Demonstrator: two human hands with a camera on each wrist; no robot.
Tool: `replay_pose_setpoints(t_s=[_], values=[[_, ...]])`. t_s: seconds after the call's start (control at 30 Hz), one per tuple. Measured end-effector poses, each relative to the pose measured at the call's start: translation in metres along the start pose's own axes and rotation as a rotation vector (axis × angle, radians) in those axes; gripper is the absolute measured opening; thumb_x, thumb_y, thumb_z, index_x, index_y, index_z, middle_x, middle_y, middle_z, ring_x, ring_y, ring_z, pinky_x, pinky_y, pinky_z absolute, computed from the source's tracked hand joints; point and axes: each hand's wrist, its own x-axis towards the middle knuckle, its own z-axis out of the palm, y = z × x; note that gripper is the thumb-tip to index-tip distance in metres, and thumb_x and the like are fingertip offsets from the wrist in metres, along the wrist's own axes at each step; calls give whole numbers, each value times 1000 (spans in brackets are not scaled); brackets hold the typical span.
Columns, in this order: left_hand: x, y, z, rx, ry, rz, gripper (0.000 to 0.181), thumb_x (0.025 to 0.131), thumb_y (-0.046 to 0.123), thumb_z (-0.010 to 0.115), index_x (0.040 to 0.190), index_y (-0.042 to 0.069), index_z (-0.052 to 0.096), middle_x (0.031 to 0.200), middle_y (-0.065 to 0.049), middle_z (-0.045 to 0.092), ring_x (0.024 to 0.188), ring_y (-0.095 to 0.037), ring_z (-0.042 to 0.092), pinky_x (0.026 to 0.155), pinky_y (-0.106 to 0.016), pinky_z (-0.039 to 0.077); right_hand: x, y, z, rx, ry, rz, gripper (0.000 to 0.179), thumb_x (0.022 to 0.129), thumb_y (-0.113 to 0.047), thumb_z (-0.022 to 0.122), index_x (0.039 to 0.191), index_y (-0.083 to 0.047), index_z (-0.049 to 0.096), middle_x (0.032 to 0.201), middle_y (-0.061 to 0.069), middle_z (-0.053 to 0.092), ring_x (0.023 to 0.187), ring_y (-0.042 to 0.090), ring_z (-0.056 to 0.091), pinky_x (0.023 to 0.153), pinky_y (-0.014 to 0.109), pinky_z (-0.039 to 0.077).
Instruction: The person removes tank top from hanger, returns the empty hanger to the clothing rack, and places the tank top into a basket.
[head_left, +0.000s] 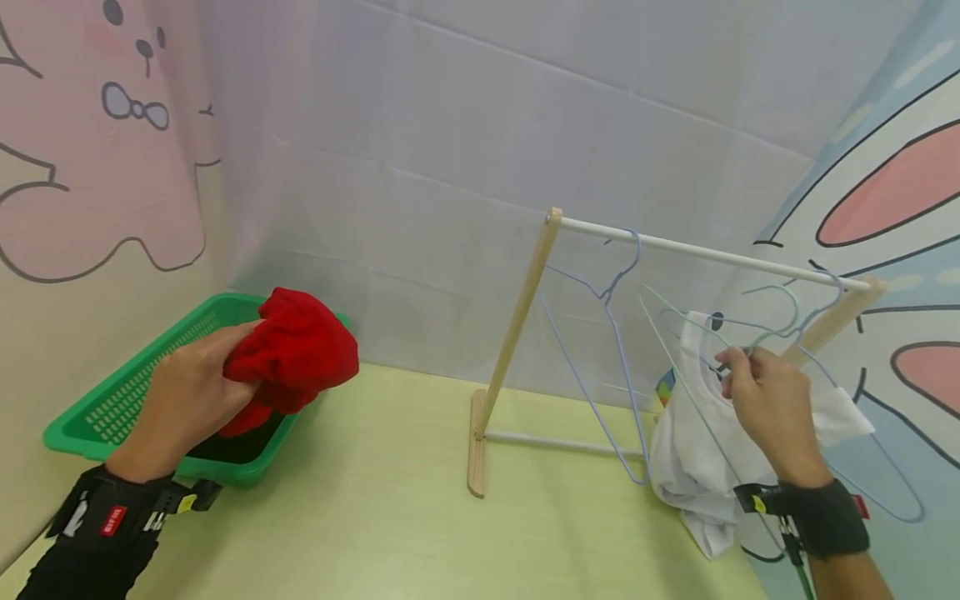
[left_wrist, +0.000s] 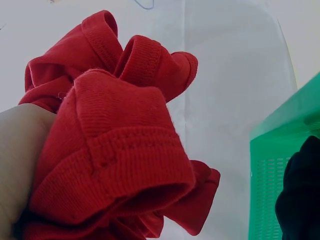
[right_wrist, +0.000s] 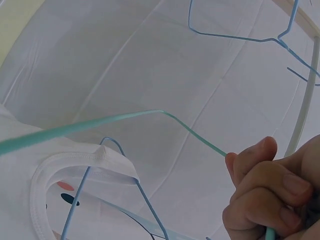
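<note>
Bunched in my left hand [head_left: 187, 383] is a red knit garment [head_left: 296, 350] with ribbed cuffs, held above the front rim of the green basket [head_left: 258, 467]. Several folded openings of the red cloth face the left wrist view, and it hides most of the fingers there. My right hand [head_left: 768, 404] grips a light green wire hanger [head_left: 686, 317] near its neck, in front of the rack. Behind that hand a white shirt [head_left: 686, 450] hangs on a blue hanger [head_left: 900, 475], its collar showing in the right wrist view.
A small drying rack [head_left: 712, 250] with wooden posts stands on the pale yellow table [head_left: 420, 492]. Another blue hanger [head_left: 615, 333] hangs bare near its left post. Dark cloth [left_wrist: 302, 195] lies in the basket. Printed curtains [head_left: 450, 150] close off the back and sides.
</note>
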Motion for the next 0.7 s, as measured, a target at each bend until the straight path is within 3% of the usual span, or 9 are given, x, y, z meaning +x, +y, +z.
replay_pose_setpoints(t_s=[0.17,0.47,0.7], values=[[-2,-4,-2,13,-2,21,58,74,-6,82,130,0,69,101,-21,76,73,-35,68,62,-59,57,7,-3,-1,14,7,-30,41,113,-22,44,103,5,74,69,7,67,55,10,46,48,28,35],[-4,-15,-2,29,4,18,58,73,-4,84,129,1,70,99,-19,76,73,-35,68,60,-56,56,11,2,-5,14,-53,-19,44,114,-22,42,117,9,71,74,11,69,52,9,54,47,28,39],[-4,-16,-5,27,10,2,57,74,-4,84,129,-1,69,97,-22,75,69,-35,67,59,-59,57,19,0,-5,22,-44,-57,42,114,-22,44,112,8,73,70,9,67,58,13,51,47,28,38]])
